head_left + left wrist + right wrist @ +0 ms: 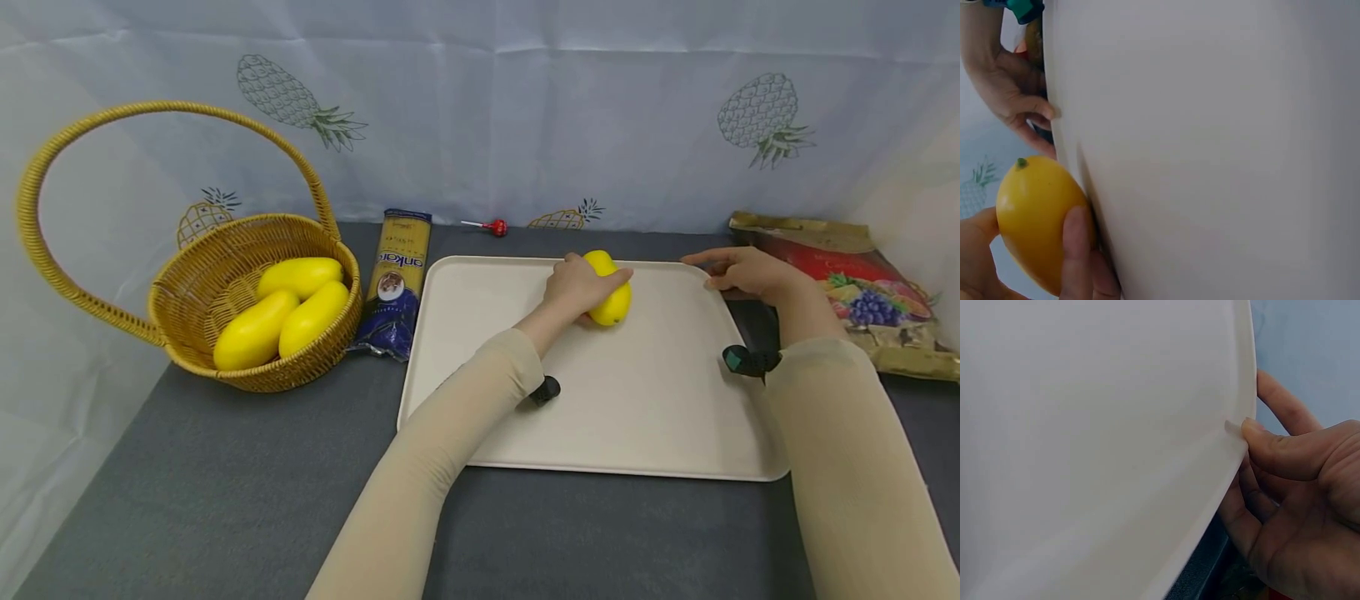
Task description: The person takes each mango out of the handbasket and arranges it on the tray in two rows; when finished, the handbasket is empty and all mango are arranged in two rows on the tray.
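Note:
My left hand (579, 287) grips a yellow mango (611, 302) over the back of the cream tray (645, 392). In the left wrist view the mango (1038, 212) shows a small green stem end, with fingers along its side close over the tray. At the tray's back right corner is my right hand (750, 271). The right wrist view has its thumb (1272, 450) on the rim and other fingers outside and behind the edge, so this hand pinches the tray (1116, 437).
On the left, a wicker basket (183, 321) with a tall handle holds several yellow mangoes (300, 277). A blue and gold pasta packet (393, 283) lies between basket and tray. A red lollipop (497, 227) is behind the tray, and a red fruit-printed bag (862, 275) lies at the right.

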`<action>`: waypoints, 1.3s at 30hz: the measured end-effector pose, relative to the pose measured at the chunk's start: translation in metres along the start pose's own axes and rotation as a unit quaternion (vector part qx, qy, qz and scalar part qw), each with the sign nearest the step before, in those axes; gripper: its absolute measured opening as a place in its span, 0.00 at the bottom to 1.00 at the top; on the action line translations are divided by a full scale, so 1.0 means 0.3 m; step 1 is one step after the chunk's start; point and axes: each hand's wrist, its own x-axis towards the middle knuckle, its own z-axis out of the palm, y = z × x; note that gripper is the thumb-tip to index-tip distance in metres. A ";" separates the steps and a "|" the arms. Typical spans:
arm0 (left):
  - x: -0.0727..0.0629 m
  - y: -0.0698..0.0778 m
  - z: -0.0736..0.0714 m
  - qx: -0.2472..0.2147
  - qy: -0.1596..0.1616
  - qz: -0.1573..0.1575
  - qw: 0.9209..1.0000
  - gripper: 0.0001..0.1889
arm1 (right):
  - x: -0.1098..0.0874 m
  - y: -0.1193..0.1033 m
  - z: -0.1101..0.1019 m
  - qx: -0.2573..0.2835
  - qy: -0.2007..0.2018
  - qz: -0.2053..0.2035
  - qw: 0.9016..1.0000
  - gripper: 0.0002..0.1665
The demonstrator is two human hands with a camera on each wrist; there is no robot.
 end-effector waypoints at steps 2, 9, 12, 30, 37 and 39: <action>-0.003 0.000 -0.003 0.002 -0.004 0.002 1.000 0.44 | -0.002 0.000 0.001 0.000 0.002 0.000 1.000 0.32; 0.002 0.000 -0.023 -0.006 -0.025 -0.003 1.000 0.44 | -0.005 -0.002 0.001 0.001 0.004 -0.004 1.000 0.33; 0.001 0.001 -0.038 0.008 -0.023 0.005 1.000 0.44 | -0.004 -0.003 0.001 -0.001 0.004 -0.004 1.000 0.33; -0.005 -0.025 -0.215 0.023 -0.076 0.070 0.994 0.49 | -0.012 -0.014 0.003 0.001 -0.005 0.004 1.000 0.33; -0.038 -0.060 -0.315 -0.029 -0.103 0.073 0.992 0.49 | -0.016 -0.018 0.005 0.000 -0.004 0.003 1.000 0.33; -0.050 -0.074 -0.339 -0.050 -0.105 0.077 0.990 0.45 | -0.016 -0.016 0.004 -0.002 -0.003 0.002 1.000 0.33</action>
